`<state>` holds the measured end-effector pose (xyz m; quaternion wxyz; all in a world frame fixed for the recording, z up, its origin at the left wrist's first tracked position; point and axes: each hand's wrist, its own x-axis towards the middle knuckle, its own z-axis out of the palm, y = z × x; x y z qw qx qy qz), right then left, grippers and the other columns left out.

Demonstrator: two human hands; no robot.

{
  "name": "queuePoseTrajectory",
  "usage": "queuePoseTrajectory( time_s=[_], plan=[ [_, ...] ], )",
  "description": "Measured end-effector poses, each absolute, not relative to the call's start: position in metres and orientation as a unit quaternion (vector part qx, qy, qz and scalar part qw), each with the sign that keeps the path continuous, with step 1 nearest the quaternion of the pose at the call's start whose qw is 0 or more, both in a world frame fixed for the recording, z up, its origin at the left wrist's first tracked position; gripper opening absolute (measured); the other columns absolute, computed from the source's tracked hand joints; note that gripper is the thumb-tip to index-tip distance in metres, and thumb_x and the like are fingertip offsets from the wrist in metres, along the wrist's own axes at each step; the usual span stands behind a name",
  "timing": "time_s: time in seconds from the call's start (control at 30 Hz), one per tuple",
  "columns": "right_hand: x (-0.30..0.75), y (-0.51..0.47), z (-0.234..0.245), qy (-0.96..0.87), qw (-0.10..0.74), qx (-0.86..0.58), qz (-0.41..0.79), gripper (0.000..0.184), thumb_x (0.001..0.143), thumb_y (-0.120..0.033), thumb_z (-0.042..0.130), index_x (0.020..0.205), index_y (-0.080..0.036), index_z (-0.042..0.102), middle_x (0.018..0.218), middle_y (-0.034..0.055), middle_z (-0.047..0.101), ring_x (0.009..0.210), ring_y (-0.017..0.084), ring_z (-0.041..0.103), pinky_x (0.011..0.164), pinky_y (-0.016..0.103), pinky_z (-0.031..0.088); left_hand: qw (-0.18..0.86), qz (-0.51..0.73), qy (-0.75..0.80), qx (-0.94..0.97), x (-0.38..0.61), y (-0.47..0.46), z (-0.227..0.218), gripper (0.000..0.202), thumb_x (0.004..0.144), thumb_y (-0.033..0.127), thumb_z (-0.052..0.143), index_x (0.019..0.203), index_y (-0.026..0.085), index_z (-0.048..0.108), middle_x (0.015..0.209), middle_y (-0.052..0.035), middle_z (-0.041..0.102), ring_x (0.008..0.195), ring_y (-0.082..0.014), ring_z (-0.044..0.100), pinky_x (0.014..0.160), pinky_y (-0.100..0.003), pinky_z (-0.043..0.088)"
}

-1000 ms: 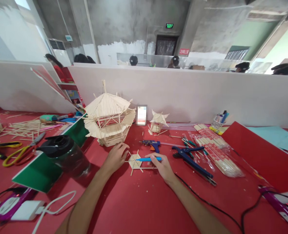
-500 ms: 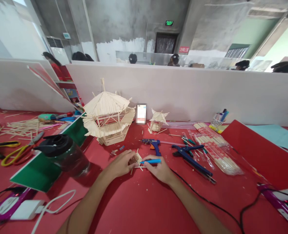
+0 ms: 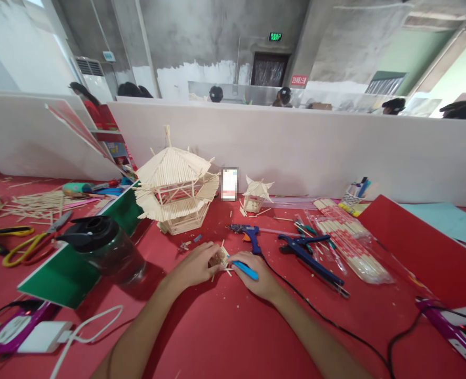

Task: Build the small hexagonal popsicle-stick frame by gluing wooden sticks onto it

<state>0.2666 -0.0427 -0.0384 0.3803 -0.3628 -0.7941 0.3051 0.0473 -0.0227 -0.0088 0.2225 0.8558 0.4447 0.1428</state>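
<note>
My right hand (image 3: pixel 256 276) is closed around a blue utility knife (image 3: pixel 245 270), whose front end points left at a small stick piece (image 3: pixel 219 259). My left hand (image 3: pixel 196 265) grips that piece at its left side with thumb and fingers, hiding part of it. Thin wooden sticks jut out around the piece on the red table (image 3: pixel 217 337). Beyond my right hand lies a blue glue gun (image 3: pixel 250 234). Two stick-built pavilions stand at the back, a large one (image 3: pixel 178 184) and a small one (image 3: pixel 256 195).
At left are a dark water bottle (image 3: pixel 104 250), green board (image 3: pixel 59 281), scissors (image 3: pixel 36 242) and a purple power strip (image 3: pixel 14 329). Right of me lie blue cutters (image 3: pixel 312 260), bagged sticks (image 3: pixel 355 247) and a black cable (image 3: pixel 315 310). A white partition (image 3: pixel 304 147) runs behind.
The knife has turned in my right hand, its rear end swinging down toward me. My left hand stays about where it was on the stick piece.
</note>
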Motion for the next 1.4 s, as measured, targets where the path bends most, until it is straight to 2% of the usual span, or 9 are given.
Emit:
queuePoseTrajectory(
  time_s=[0.13,0.47,0.67,1.4],
  plan=[
    [0.2673,-0.0402,-0.0421,-0.813,0.353,-0.363,0.287,0.020,0.089,-0.021,0.057,0.104,-0.024,0.070,0.095,0.0068,0.071,0.086,0.020,0.065,0.078,0.030,0.048,0.219,0.139,0.449,0.855,0.0487,-0.0234,-0.0069,0.024,0.091,0.045,0.056,0.094,0.021,0.057,0.095,-0.0036,0.057,0.087,-0.0197,0.054,0.075,-0.028,0.041],
    [0.2659,-0.0395,-0.0424,-0.809,0.367,-0.357,0.289,0.018,0.089,-0.020,0.057,0.101,-0.023,0.070,0.091,0.0054,0.070,0.080,0.018,0.065,0.072,0.026,0.046,0.230,0.143,0.450,0.851,0.0482,-0.0211,-0.0105,0.025,0.090,0.046,0.058,0.094,0.022,0.057,0.095,-0.0027,0.057,0.087,-0.0191,0.054,0.074,-0.027,0.040],
    [0.2633,-0.0389,-0.0466,-0.820,0.352,-0.367,0.263,0.018,0.085,-0.017,0.060,0.098,-0.025,0.070,0.093,0.0044,0.072,0.086,0.020,0.065,0.078,0.029,0.045,0.232,0.141,0.446,0.853,0.0461,-0.0201,-0.0126,0.028,0.089,0.048,0.058,0.097,0.021,0.057,0.094,-0.0025,0.058,0.087,-0.0194,0.055,0.073,-0.028,0.040],
    [0.2599,-0.0396,-0.0449,-0.823,0.351,-0.372,0.248,0.019,0.084,-0.014,0.059,0.096,-0.025,0.069,0.088,0.0033,0.071,0.081,0.020,0.063,0.073,0.028,0.044,0.227,0.129,0.447,0.855,0.0452,-0.0196,-0.0101,0.030,0.088,0.050,0.058,0.096,0.021,0.058,0.095,-0.0030,0.059,0.087,-0.0196,0.055,0.073,-0.028,0.041]
  ],
)
